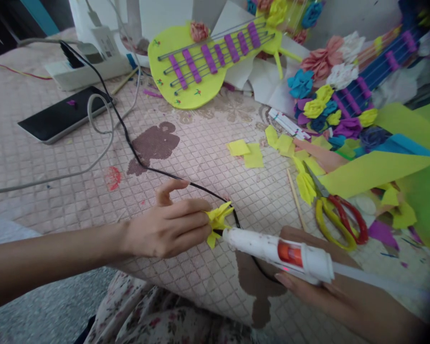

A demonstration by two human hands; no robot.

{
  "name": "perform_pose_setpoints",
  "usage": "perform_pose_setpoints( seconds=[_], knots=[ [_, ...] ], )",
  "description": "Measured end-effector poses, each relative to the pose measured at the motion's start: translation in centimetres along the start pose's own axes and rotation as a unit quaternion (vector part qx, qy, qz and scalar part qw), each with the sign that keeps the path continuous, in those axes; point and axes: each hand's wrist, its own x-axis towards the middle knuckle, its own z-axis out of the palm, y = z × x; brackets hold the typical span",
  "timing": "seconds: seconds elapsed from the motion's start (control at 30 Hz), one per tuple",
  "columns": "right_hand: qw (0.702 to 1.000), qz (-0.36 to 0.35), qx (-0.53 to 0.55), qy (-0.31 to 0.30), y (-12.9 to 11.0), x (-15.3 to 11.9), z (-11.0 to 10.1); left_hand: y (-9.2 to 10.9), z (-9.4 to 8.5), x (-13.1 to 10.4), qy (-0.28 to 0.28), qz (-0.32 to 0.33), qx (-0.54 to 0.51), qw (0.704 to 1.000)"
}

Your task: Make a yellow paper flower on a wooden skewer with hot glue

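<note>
In my left hand (179, 222), a yellow paper flower (220, 216) is pinched between the fingers, its petals pointing right; the index finger is raised and curled. My right hand (308, 286) is wrapped round a white glue gun (258, 243) with an orange-red window and a clear glue stick coming out of its back. The gun's dark nozzle meets the flower's centre, though petals partly hide the tip. Past the flower, a black cord (200, 188) runs behind and under the gun. Most of my right fingers are hidden by the gun.
Scissors (338, 222) with red and yellow handles lie at right among paper scraps (380, 167), near a thin stick (296, 198). Yellow squares (249, 152) lie mid-table. Behind are a yellow paper guitar (189, 67), a blue one (372, 79), crepe flowers (322, 59), a phone (60, 117) and a power strip (82, 71).
</note>
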Motion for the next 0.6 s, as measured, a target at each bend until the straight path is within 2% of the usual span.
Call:
perform_pose_setpoints(
  seconds=[0.33, 0.6],
  knots=[
    [1.0, -0.007, 0.002, -0.024, -0.35, 0.37, -0.38, -0.15, -0.03, -0.15, -0.018, 0.002, -0.023, 1.0],
    [1.0, 0.014, -0.007, -0.013, 0.31, -0.28, -0.2, -0.06, -0.06, 0.09, -0.014, -0.002, -0.009, 1.0]
  ],
)
